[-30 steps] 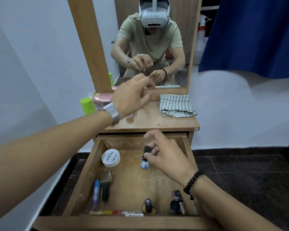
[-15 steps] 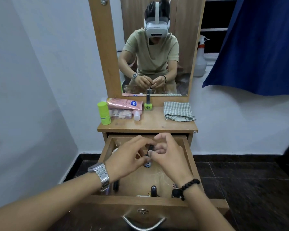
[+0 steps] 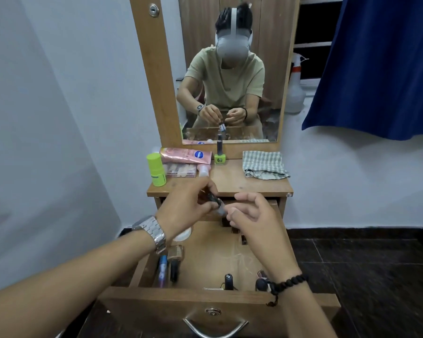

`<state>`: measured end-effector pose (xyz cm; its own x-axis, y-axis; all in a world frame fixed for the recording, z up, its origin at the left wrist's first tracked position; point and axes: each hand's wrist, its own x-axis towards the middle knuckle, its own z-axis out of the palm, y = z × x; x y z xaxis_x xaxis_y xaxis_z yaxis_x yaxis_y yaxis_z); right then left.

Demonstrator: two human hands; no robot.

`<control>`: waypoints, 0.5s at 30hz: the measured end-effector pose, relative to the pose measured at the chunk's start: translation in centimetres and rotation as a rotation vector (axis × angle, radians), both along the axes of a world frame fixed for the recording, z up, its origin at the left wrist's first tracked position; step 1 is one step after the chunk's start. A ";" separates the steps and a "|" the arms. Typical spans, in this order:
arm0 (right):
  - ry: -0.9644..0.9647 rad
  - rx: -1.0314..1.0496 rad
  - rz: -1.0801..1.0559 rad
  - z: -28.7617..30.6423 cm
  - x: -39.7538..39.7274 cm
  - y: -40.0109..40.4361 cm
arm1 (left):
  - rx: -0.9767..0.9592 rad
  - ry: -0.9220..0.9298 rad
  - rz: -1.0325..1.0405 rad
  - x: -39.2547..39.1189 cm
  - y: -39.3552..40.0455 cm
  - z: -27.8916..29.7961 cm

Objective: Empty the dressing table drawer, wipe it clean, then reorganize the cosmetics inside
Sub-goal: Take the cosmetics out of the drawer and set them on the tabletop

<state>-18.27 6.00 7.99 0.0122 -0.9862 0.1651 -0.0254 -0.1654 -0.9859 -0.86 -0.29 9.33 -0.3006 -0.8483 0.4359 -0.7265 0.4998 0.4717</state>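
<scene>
One small bottle (image 3: 216, 203) has passed to the left hand (image 3: 188, 208), which grips it; right hand (image 3: 252, 215) lets go, loosely curled — onto the table (image 3: 254, 189) next, probably.

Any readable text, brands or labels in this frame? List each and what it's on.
Blue round logo on the pink tube: too blurred to read.
Pale lettering along the same tube: illegible.
Dark band on the green bottle: print too small to read.
Label on the small bottle gripped by the left hand: blurred.
Black cap at the drawer front: white mark, unreadable.
Nothing else legible.
</scene>
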 end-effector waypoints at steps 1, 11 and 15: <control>-0.004 0.001 0.000 -0.1 -0.1 -0.1 | 0.014 0.000 0.013 0.0 -0.6 0.4; -0.008 0.054 0.013 -1.7 -1.4 -1.8 | -0.012 -0.120 0.025 -3.1 -8.9 3.6; -0.028 0.051 0.013 -1.9 -1.5 -2.3 | -0.039 -0.230 0.065 -4.5 -13.0 5.2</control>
